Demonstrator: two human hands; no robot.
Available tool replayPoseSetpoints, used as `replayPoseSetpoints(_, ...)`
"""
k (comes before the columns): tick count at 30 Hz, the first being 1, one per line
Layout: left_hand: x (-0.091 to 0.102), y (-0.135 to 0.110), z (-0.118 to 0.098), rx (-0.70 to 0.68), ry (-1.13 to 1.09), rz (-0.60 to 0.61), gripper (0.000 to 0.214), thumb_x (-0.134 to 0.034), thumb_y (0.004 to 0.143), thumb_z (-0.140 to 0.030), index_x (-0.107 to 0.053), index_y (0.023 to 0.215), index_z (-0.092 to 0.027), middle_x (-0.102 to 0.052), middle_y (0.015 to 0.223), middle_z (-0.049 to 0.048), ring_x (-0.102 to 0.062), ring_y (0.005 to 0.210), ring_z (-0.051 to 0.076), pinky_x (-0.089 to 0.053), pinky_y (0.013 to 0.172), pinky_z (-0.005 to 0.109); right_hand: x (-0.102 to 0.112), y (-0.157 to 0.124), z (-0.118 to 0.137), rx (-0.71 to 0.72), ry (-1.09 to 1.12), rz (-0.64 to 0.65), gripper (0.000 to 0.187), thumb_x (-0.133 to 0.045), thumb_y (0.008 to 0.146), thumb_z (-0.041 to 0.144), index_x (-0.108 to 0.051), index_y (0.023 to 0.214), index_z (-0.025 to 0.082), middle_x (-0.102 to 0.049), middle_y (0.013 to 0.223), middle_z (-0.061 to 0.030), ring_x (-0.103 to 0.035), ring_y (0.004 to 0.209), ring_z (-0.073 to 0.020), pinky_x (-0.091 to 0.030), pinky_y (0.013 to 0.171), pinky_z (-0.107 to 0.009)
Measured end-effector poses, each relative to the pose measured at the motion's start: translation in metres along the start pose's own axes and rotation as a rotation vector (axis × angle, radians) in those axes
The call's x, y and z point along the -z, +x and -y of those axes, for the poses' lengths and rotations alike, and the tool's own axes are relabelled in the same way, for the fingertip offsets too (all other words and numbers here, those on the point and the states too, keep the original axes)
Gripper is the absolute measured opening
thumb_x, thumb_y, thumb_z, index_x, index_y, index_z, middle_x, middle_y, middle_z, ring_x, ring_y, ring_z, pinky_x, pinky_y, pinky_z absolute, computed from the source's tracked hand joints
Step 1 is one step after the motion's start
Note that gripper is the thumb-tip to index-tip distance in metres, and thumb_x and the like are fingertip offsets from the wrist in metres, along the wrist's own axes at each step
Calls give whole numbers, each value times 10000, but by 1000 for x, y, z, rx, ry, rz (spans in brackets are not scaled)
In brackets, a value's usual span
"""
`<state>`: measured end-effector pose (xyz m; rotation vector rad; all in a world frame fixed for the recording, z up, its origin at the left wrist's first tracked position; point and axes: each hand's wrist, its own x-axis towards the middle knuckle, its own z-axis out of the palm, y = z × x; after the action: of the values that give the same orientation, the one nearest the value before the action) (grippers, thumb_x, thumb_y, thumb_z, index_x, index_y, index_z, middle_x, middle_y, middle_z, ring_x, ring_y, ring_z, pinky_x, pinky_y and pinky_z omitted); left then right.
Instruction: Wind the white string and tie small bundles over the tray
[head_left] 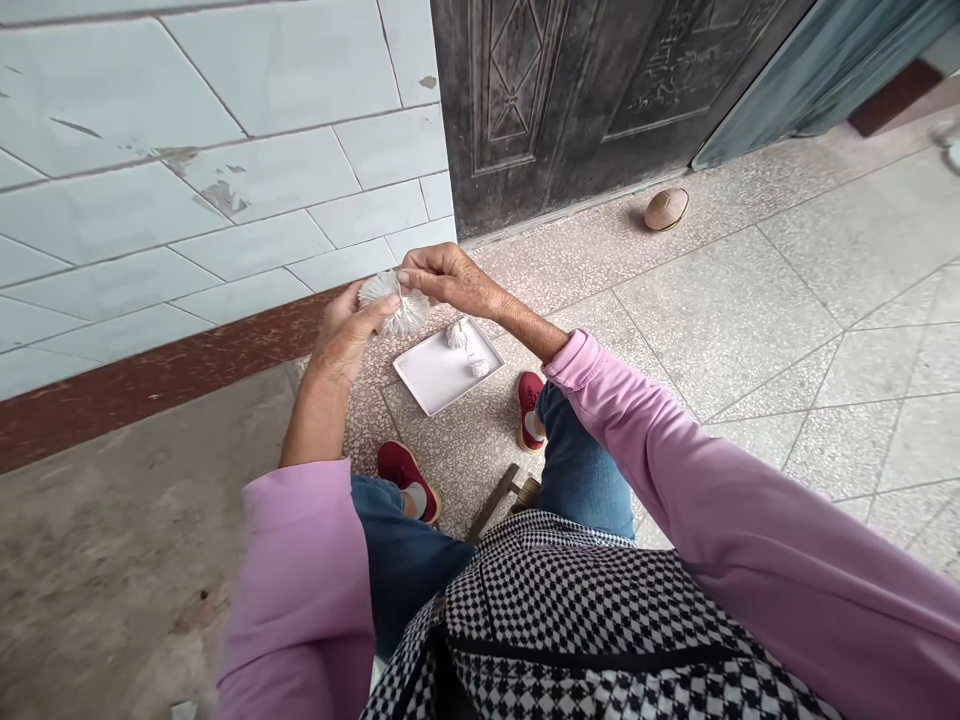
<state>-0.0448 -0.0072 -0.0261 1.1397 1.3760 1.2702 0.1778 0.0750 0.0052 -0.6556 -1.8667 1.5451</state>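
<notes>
A round, white, fringed pompom (409, 318), its strands fanning out from the middle, is held up in front of the wall. My left hand (346, 335) grips it from the left, thumb laid across its face. At its upper right edge, my right hand (448, 278) has thumb and forefinger pinched together close to the middle; whether they hold a strand or the pompom itself is too small to tell. Below, a shallow white tray (431, 372) lies on the floor. In it are a small white yarn bundle (456, 335) and another white bundle (478, 368), with thread between them.
A white tiled wall (285, 80) rises ahead, beside a dark carved door (555, 100). Near the door a tan rounded object (666, 209) rests on the speckled floor (675, 310). Red shoes (405, 475) flank the tray, and a wooden stool (499, 500) shows between the legs.
</notes>
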Motion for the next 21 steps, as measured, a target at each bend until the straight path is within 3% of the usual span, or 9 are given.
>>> replayPoseSetpoints(3, -4, -9, -13, 138, -46, 116, 885, -1188, 640, -833, -837, 1202, -247, -811, 1128, 118, -794, 1143, 401, -667, 980, 526, 3, -1, 2, 16, -35, -24, 564, -881, 1309, 557, -621, 947, 213, -465, 766, 63, -413, 730, -136, -404, 630, -227)
replayPoseSetpoints(7, -7, -12, -21, 165, -38, 200, 980, -1205, 628, -880, -836, 1222, -193, -816, 1082, 126, -773, 1181, 415, -641, 1037, 562, 3, -2, 8, 31, -83, -36, 542, -898, 1284, 477, -583, 925, 221, -458, 796, 52, -420, 786, -147, -406, 671, -244)
replayPoseSetpoints(14, -11, -19, -27, 151, -121, 330, 778, -1203, 645, -690, -857, 1141, -201, -884, 1092, 115, -786, 1246, 422, -655, 1091, 547, 8, 4, 0, -3, -72, -26, 556, -936, 1246, 393, -516, 913, 243, -409, 807, 61, -373, 793, -146, -366, 681, -254)
replayPoseSetpoints(17, -13, -22, -31, 155, -160, 326, 892, -1221, 585, -685, -875, 1229, -174, -897, 1180, 160, -809, 1287, 466, -690, 1043, 548, 13, 10, -13, -32, -39, -20, 612, -955, 1252, 464, -503, 900, 249, -406, 781, 70, -349, 768, -138, -338, 657, -246)
replayPoseSetpoints(21, -15, -20, -32, 112, -252, 240, 1087, -1201, 573, -831, -836, 1373, -193, -870, 1281, 199, -785, 1450, 549, -745, 1063, 616, 17, 17, -27, -64, 5, -69, 659, -953, 1255, 593, -519, 900, 249, -416, 765, 76, -367, 768, -139, -333, 652, -243)
